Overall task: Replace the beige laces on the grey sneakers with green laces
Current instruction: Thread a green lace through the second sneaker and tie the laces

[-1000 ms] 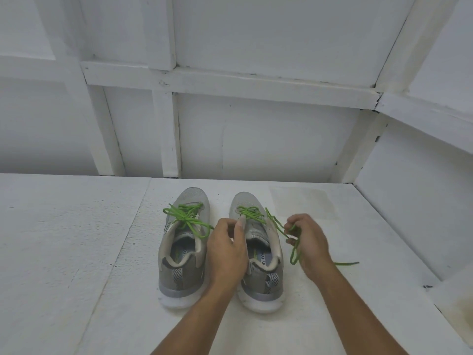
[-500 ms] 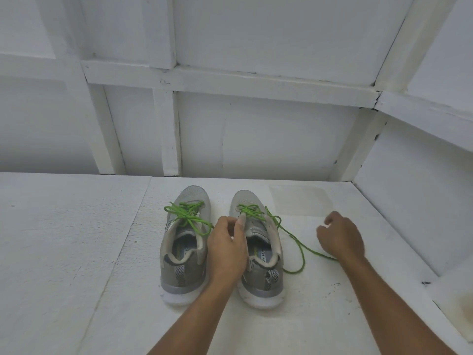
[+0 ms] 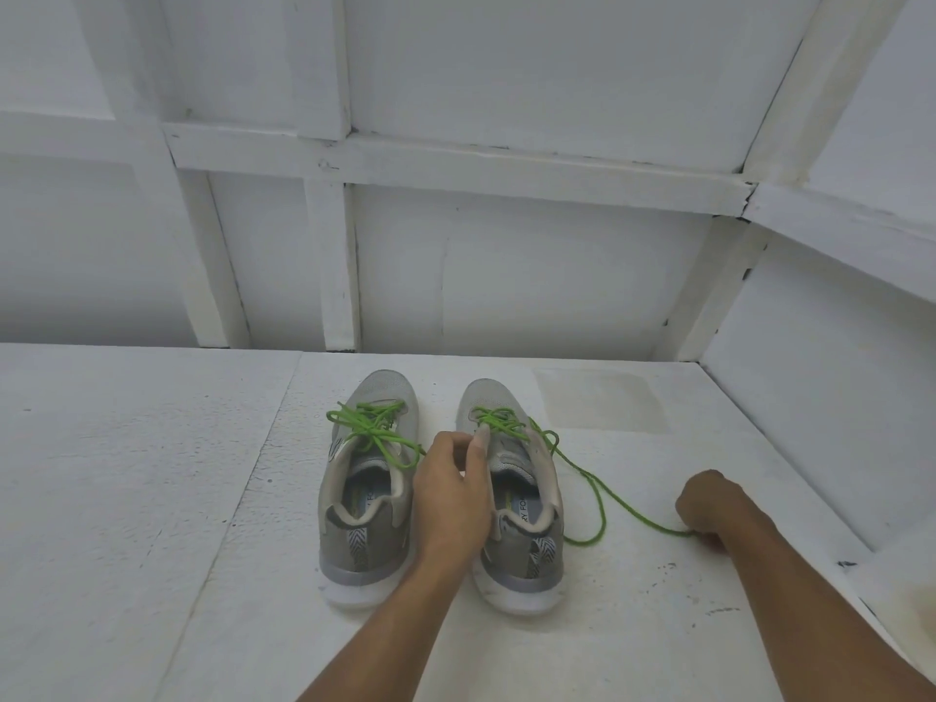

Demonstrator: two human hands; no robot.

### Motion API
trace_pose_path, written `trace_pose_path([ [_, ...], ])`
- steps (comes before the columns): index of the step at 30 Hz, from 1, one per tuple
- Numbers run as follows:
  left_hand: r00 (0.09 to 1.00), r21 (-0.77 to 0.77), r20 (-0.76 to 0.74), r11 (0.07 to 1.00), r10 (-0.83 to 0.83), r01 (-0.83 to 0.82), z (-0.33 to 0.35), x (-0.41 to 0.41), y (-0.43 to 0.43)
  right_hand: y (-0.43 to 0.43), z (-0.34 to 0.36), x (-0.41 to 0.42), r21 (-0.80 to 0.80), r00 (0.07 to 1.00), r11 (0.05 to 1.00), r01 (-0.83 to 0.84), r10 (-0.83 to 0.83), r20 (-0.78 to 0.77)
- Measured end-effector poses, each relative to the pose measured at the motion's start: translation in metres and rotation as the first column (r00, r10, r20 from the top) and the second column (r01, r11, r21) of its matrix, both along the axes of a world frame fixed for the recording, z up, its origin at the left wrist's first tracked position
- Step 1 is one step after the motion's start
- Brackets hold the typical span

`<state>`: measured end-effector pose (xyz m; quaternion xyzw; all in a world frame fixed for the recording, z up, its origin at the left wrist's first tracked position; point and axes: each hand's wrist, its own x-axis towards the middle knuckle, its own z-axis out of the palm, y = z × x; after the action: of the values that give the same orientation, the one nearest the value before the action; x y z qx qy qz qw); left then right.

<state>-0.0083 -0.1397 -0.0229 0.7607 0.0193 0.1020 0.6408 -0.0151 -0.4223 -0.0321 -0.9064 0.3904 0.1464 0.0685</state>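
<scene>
Two grey sneakers stand side by side on the white surface, toes pointing away. The left sneaker [image 3: 365,488] carries a green lace [image 3: 372,430] tied over its tongue. The right sneaker [image 3: 521,504] has a green lace [image 3: 582,478] threaded through its eyelets, with one long end trailing out to the right. My left hand [image 3: 456,491] grips the right sneaker at its tongue and inner collar. My right hand [image 3: 714,506], fingers curled, holds the far end of that trailing lace, low by the surface to the right of the shoe. No beige lace is in view.
The shoes sit on a white textured board [image 3: 152,499] with a seam left of them. White panelled walls [image 3: 506,276] close in behind, and an angled wall [image 3: 820,423] stands close on the right.
My right hand has drawn the lace end away from the right sneaker, out to the right and down toward the surface, so the lace now runs long. My left hand has stayed on the shoe.
</scene>
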Motion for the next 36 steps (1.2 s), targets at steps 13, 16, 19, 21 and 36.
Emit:
trace_pose_path([
  [13, 1.000, 0.018, -0.006, 1.000, 0.012, -0.012, 0.004, 0.000, -0.002, 0.056, 0.083, 0.036, 0.183, 0.598, 0.905, -0.384, 0.093, 0.796],
  [16, 0.999, 0.010, -0.030, 1.000, 0.016, -0.016, 0.005, 0.000, -0.002, 0.084, 0.096, 0.047, 0.198, 0.500, 0.816, -0.542, 0.124, 0.857],
  [19, 0.998, -0.001, -0.053, 1.000, 0.023, -0.023, 0.006, -0.001, -0.002, 0.109, 0.098, 0.052, 0.192, 0.451, 0.733, -0.652, 0.172, 0.876],
  [21, 0.998, 0.006, -0.062, 1.000, 0.030, -0.029, 0.007, 0.000, -0.002, 0.124, 0.093, 0.052, 0.184, 0.449, 0.696, -0.694, 0.218, 0.867],
  [36, 0.962, -0.175, -0.271, 0.984, -0.027, -0.022, 0.007, 0.008, -0.002, 0.156, 0.062, 0.029, 0.195, 0.523, 0.589, -0.784, 0.457, 0.719],
])
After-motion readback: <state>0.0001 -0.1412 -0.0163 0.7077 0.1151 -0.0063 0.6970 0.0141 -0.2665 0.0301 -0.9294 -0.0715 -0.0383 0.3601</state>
